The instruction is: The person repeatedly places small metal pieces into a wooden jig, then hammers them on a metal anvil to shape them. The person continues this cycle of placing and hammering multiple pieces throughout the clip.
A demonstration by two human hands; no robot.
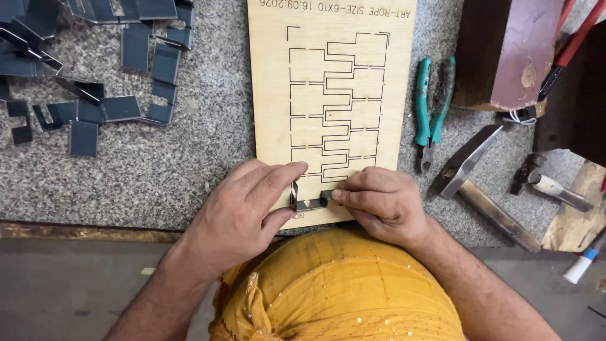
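Two hands met at the near end of a plywood board [331,82] lying on a speckled stone bench [189,158]. Left hand [243,211] had thumb & forefinger pinched on the upright left leg of a bent steel strip [307,198], a small U-shaped piece; right hand [382,202] clamped fingertips on its right end. So both hands were closed on the same strip, close together, w/ the strip between them. Strip sat at the board's bottom edge, just below the last cut line; whether it was seated in a slot, can't tell. Board carried a stepped zigzag pattern of thin cut slots down its middle. Right of the board lay pliers [432,110] w/ teal handles, jaws pointing toward the person. Further right a hammer [480,183] lay at an angle, head near the pliers' tip. A dark wood block [505,50] stood at top right. At top left, well apart from the hands, a scatter of dark bent blades [101,76] covered the bench. Person wore a yellow garment [334,290], seen from above.
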